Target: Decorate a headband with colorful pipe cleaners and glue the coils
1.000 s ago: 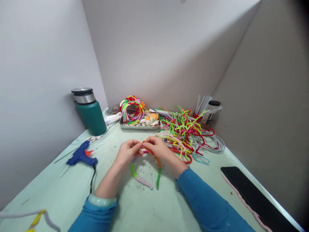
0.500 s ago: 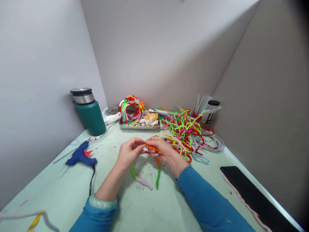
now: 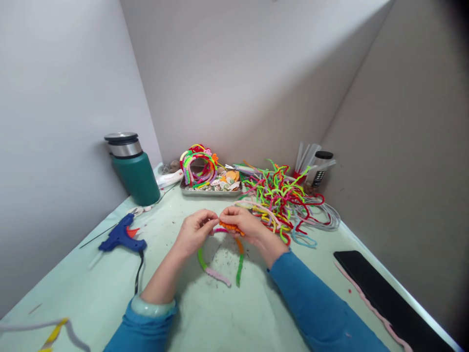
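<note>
Over the middle of the table, my right hand [image 3: 244, 224] is closed around an orange coiled pipe cleaner [image 3: 231, 227]. My left hand [image 3: 198, 230] is pinched, its fingertips close beside the right ones; what lies between them is too small to make out. Below both hands a curved headband [image 3: 202, 260] wrapped in pipe cleaner lies on the table, its two ends towards me. Green, pale pink, orange and magenta sections show on it, and my hands hide part of its top.
A blue glue gun [image 3: 122, 235] and a green bottle [image 3: 135, 173] stand left. Behind are a metal tray [image 3: 212, 193] with wrapped headbands and cut pieces, and a heap of pipe cleaners [image 3: 278, 190]. A black phone-like slab [image 3: 381, 293] lies right, beside a pink strip [image 3: 370, 303].
My left fingertips have drawn slightly away to the left from the orange pipe cleaner. My right hand keeps hold of it almost in place, and the headband lies as before.
</note>
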Tool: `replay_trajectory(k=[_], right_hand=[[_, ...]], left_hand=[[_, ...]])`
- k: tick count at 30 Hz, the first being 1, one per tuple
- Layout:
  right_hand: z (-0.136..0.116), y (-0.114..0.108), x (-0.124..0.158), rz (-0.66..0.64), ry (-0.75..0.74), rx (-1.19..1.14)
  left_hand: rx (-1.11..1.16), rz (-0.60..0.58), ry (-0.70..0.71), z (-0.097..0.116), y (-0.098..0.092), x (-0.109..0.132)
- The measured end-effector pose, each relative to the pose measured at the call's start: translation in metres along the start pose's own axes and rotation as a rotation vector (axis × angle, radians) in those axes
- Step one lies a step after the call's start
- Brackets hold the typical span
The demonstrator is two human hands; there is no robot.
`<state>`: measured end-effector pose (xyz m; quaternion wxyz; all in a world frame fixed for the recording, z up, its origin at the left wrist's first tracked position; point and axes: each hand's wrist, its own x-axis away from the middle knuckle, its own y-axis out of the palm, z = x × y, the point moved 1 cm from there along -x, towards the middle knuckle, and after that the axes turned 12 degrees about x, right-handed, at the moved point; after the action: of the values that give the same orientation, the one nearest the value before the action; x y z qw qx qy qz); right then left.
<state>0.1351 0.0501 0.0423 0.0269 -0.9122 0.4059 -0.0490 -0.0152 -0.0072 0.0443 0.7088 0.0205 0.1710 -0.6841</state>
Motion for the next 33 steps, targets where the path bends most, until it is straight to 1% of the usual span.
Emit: replay_trajectory(k=[3,5,7,9,11,16,19,21,24,26,30,33], right_hand=[[0.0,-0.003,0.0,0.092,-0.182,0.364],[-0.001,-0.004,-0.001,0.101,-0.24,0.487],[-0.002,-0.004,-0.001,0.097,-0.229,0.464],[-0.004,-0.003,0.0,0.109,-0.193,0.368],[-0.004,-0.002,0.001,0.125,-0.138,0.261],[-0.003,0.003,0.0,0.064,-0.006,0.018],[-0.002,0.004,0.0,0.048,0.031,-0.036],[-0.002,0.003,0.0,0.06,0.015,0.011],[-0.002,0.003,0.0,0.109,-0.065,0.141],[-0.003,0.003,0.001,0.136,-0.114,0.241],[-0.006,0.005,0.001,0.126,-0.18,0.435],[-0.005,0.006,-0.001,0.139,-0.203,0.521]], left_hand=[[-0.062,-0.078,-0.028,-0.001,-0.001,0.0],[-0.043,-0.082,-0.073,-0.001,-0.001,0.0],[0.036,-0.037,-0.123,-0.001,0.0,0.0],[0.153,0.007,-0.157,0.001,0.001,0.0],[0.243,0.023,-0.168,0.004,0.002,0.0],[0.255,0.075,-0.171,0.004,0.003,-0.001],[0.279,0.112,-0.154,0.0,0.002,-0.003],[0.323,0.121,-0.145,-0.002,0.002,-0.003],[0.377,0.113,-0.163,-0.001,0.003,-0.003],[0.356,0.096,-0.178,0.0,0.004,-0.002],[0.295,0.095,-0.178,-0.003,0.003,-0.002],[0.255,0.099,-0.179,-0.006,0.003,-0.002]])
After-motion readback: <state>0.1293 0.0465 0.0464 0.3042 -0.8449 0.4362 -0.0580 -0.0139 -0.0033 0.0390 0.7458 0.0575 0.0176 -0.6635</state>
